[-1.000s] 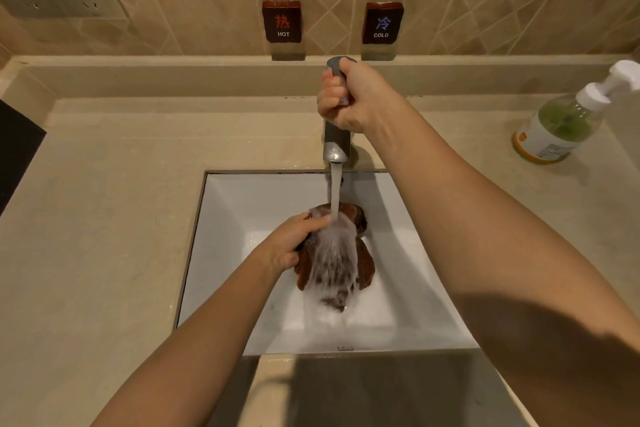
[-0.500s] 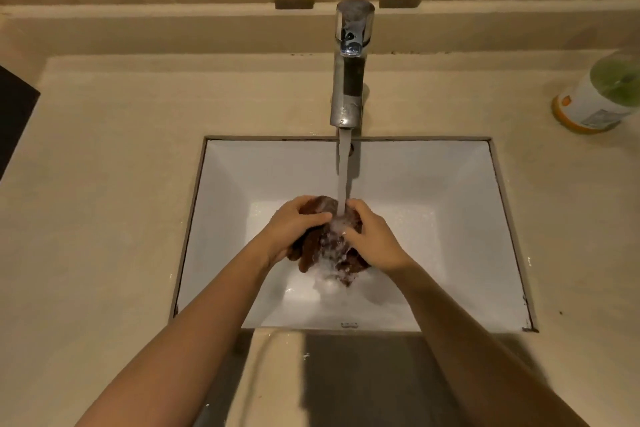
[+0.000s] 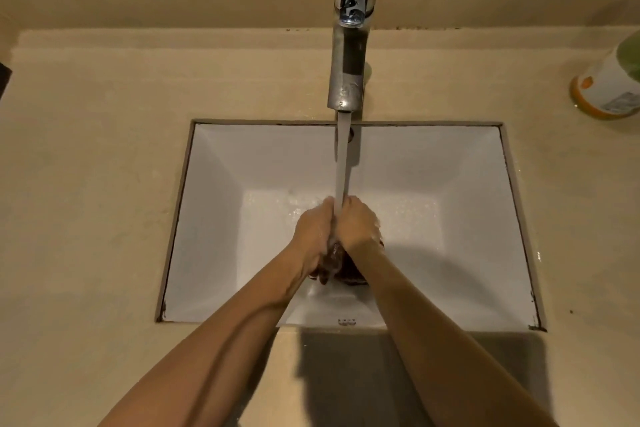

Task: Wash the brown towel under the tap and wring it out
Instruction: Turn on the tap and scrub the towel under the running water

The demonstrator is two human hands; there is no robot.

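Observation:
The brown towel (image 3: 348, 269) is bunched up low in the white sink (image 3: 221, 204), mostly hidden under my hands. My left hand (image 3: 311, 230) and my right hand (image 3: 358, 225) are pressed side by side, both closed around the towel. The metal tap (image 3: 348, 45) stands at the back edge of the sink, and its stream of water (image 3: 342, 163) falls between my two hands onto the cloth. Only a dark wet lump of towel shows below my wrists.
A beige stone counter (image 3: 86, 184) surrounds the sink. A soap pump bottle (image 3: 609, 87) with green liquid stands at the far right edge. A raised ledge (image 3: 173, 0) runs along the wall behind the tap.
My right hand left the tap handle and came down onto the towel. Both hands have since closed tighter together over it, and the camera has moved closer over the sink.

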